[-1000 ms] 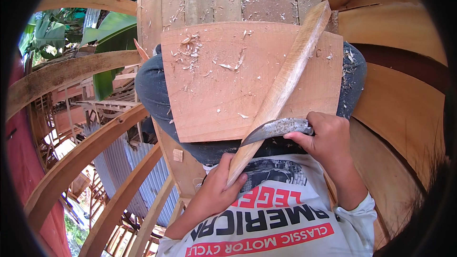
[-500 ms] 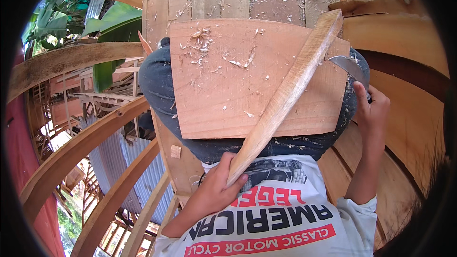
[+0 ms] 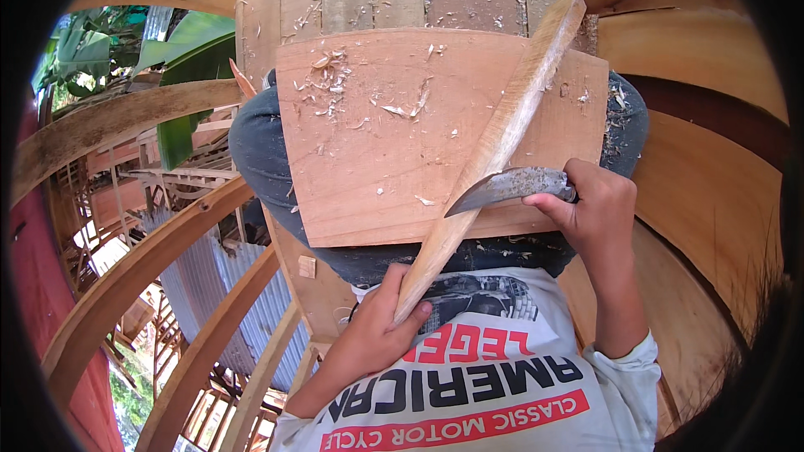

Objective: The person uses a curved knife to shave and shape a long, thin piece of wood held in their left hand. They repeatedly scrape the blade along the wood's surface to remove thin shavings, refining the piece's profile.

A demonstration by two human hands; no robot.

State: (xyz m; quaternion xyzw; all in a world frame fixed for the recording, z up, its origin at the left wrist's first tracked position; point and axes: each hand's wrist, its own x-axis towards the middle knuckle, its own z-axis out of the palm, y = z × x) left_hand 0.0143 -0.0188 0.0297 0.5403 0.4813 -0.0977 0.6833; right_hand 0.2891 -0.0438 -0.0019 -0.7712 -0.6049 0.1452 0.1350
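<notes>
On the lap board (image 3: 368, 167), left hand (image 3: 377, 339) clenches the long stick (image 3: 502, 134) while right hand (image 3: 590, 205) grasps the blade (image 3: 502, 188); shaving well calls for shallow strokes angled away from the fingers.

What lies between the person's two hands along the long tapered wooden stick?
In the head view, only bare stick runs from the left hand up to the curved metal blade held by the right hand.

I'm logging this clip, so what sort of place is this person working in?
Probably an open-air woodworking site, perhaps a boat-building frame. Curved timber ribs arc around the seat, a flat board strewn with wood shavings lies across the lap, and the right hand holds a curved blade against a long wooden piece. Green leaves show beyond.
</notes>
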